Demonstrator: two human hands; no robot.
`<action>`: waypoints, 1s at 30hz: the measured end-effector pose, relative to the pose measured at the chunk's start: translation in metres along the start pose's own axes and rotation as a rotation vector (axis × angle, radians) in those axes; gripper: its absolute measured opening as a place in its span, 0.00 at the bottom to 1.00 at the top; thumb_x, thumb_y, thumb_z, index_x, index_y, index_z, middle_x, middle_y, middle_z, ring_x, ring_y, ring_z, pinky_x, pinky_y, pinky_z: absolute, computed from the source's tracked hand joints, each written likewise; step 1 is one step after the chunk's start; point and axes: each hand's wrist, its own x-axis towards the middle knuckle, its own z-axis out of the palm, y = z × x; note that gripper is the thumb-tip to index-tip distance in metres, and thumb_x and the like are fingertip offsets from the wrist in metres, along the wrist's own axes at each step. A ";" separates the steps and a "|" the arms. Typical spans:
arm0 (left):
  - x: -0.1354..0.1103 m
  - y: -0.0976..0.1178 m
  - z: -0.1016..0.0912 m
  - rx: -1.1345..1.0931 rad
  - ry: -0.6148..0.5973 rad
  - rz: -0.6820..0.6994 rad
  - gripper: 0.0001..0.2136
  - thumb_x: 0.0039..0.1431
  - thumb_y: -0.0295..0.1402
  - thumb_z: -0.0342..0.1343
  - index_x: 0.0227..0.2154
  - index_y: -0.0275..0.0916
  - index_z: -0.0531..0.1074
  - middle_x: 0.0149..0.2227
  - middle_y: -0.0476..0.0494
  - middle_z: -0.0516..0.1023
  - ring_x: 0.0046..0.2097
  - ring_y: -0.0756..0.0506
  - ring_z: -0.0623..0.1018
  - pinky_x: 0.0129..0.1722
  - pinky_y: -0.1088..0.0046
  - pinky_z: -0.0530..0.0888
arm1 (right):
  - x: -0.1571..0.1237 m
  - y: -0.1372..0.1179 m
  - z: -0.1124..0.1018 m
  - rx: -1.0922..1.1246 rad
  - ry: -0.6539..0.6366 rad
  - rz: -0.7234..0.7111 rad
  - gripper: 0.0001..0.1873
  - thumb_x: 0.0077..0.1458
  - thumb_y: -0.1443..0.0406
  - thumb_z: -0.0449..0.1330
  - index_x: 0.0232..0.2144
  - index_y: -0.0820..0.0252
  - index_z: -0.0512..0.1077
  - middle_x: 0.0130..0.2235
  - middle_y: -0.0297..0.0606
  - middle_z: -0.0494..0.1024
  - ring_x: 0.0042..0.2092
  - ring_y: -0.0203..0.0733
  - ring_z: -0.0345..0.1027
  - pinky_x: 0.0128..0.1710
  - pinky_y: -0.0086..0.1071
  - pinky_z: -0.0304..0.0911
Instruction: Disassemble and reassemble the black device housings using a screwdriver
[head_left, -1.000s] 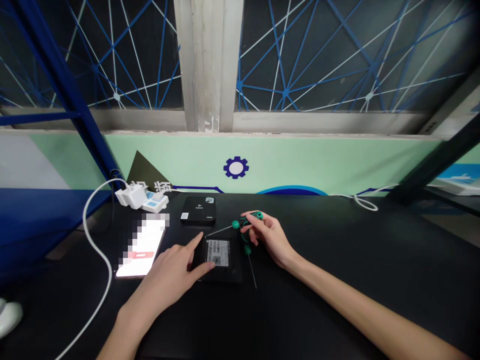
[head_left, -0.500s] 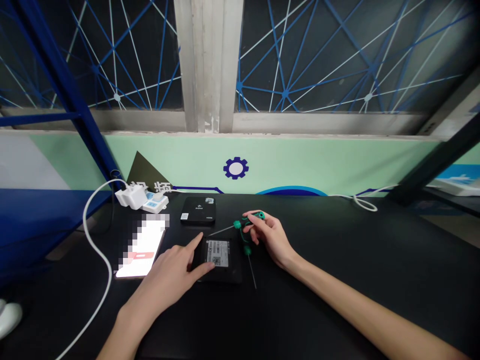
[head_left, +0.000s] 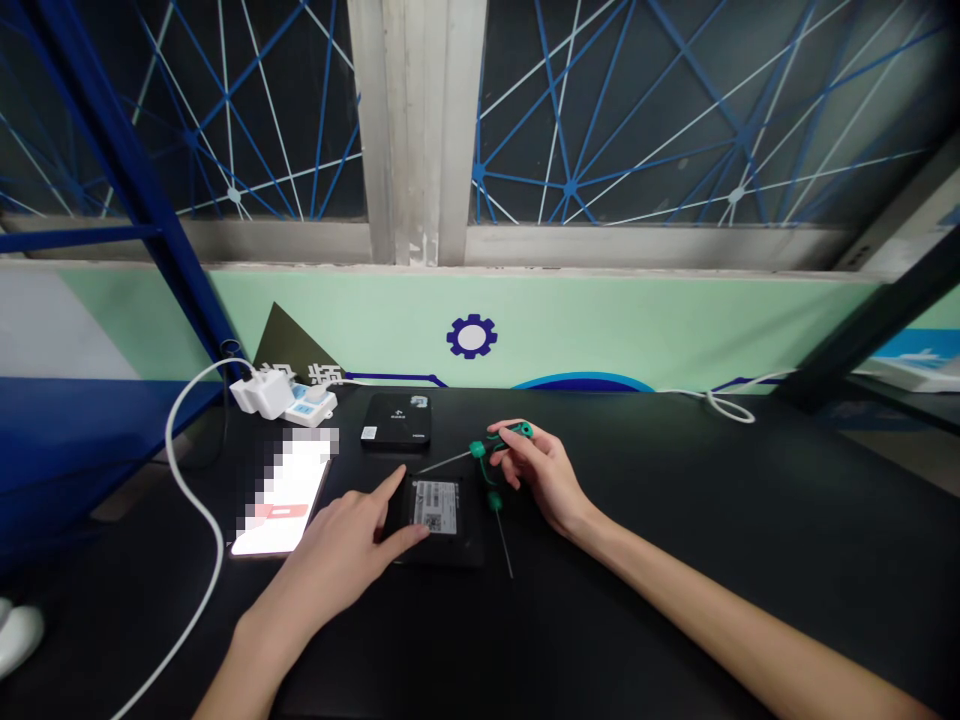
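Note:
A flat black box (head_left: 469,548) with a white printed label (head_left: 439,506) lies on the black table. My left hand (head_left: 352,535) holds it from the left side: the index finger reaches its far-left corner and the thumb rests on the label. In my right hand (head_left: 546,470) a green-handled screwdriver (head_left: 478,450) is gripped by the handle. Its thin shaft slants left toward the far-left corner of the box, close to my left index fingertip; whether the tip sits in a screw cannot be made out. A second green screwdriver (head_left: 495,501) lies just right of the box.
A smaller black box (head_left: 397,420) with stickers lies behind. At left are a lit phone (head_left: 281,505), a white power strip with plugs (head_left: 307,405) and a white cable (head_left: 201,490). A white mouse (head_left: 19,635) shows at the left edge. The wall (head_left: 600,330) borders the table's back.
The screwdriver in my right hand has shifted very slightly to the right. My left hand and the black box stay in place.

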 end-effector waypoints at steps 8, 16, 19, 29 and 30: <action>0.000 0.000 0.000 -0.005 -0.005 -0.021 0.38 0.63 0.58 0.47 0.70 0.43 0.55 0.29 0.50 0.70 0.35 0.42 0.73 0.31 0.71 0.63 | 0.000 0.001 -0.001 0.001 0.000 -0.001 0.19 0.50 0.53 0.69 0.35 0.62 0.76 0.20 0.32 0.73 0.21 0.32 0.60 0.19 0.24 0.53; -0.001 -0.001 0.001 -0.006 -0.002 -0.004 0.38 0.63 0.59 0.47 0.70 0.43 0.55 0.29 0.50 0.71 0.35 0.42 0.72 0.31 0.71 0.64 | -0.001 0.000 -0.001 -0.004 -0.006 -0.014 0.18 0.51 0.53 0.69 0.35 0.62 0.76 0.20 0.32 0.72 0.21 0.32 0.59 0.19 0.25 0.52; -0.001 0.001 0.000 -0.007 -0.001 -0.001 0.38 0.63 0.59 0.47 0.70 0.43 0.55 0.29 0.49 0.71 0.35 0.42 0.73 0.31 0.71 0.64 | -0.002 -0.002 0.000 -0.017 -0.022 -0.025 0.18 0.52 0.53 0.68 0.36 0.62 0.76 0.20 0.32 0.72 0.21 0.32 0.58 0.19 0.25 0.51; -0.003 0.002 -0.002 -0.003 -0.004 0.002 0.38 0.63 0.59 0.46 0.70 0.42 0.54 0.29 0.49 0.71 0.35 0.42 0.73 0.31 0.71 0.64 | -0.003 -0.003 0.002 -0.044 -0.025 -0.039 0.18 0.51 0.52 0.68 0.35 0.61 0.77 0.20 0.32 0.73 0.20 0.31 0.58 0.19 0.25 0.51; -0.003 0.002 -0.002 -0.004 -0.007 0.001 0.38 0.63 0.59 0.46 0.70 0.42 0.54 0.29 0.49 0.71 0.34 0.42 0.73 0.31 0.71 0.64 | -0.003 -0.003 0.001 -0.041 -0.015 -0.043 0.18 0.51 0.52 0.68 0.35 0.61 0.77 0.20 0.32 0.73 0.20 0.32 0.58 0.19 0.26 0.52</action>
